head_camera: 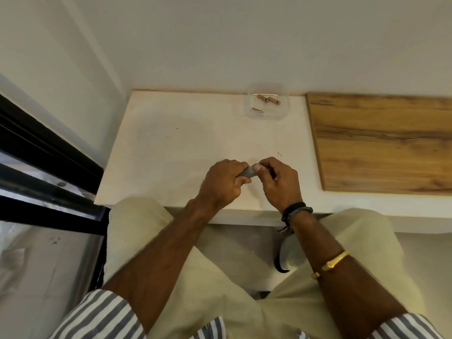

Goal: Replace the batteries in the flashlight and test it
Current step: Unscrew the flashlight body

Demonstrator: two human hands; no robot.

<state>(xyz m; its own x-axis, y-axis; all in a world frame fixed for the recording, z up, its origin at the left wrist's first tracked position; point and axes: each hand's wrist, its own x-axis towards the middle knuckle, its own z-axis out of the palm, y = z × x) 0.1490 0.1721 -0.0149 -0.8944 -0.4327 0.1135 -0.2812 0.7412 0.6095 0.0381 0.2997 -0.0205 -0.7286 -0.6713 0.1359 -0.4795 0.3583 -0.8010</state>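
Note:
A small grey flashlight [247,172] is held just above the white table [171,143], near its front edge. My left hand [223,183] is wrapped around its body, so most of it is hidden. My right hand [276,181] pinches the flashlight's exposed end between thumb and fingers. At the back of the table stands a clear plastic container [267,102] holding three copper-coloured batteries [268,99].
A wooden board [381,140] covers the right part of the table. The white wall runs behind it. A black-framed glass panel [44,172] stands at the left. My knees in beige trousers sit under the table's front edge.

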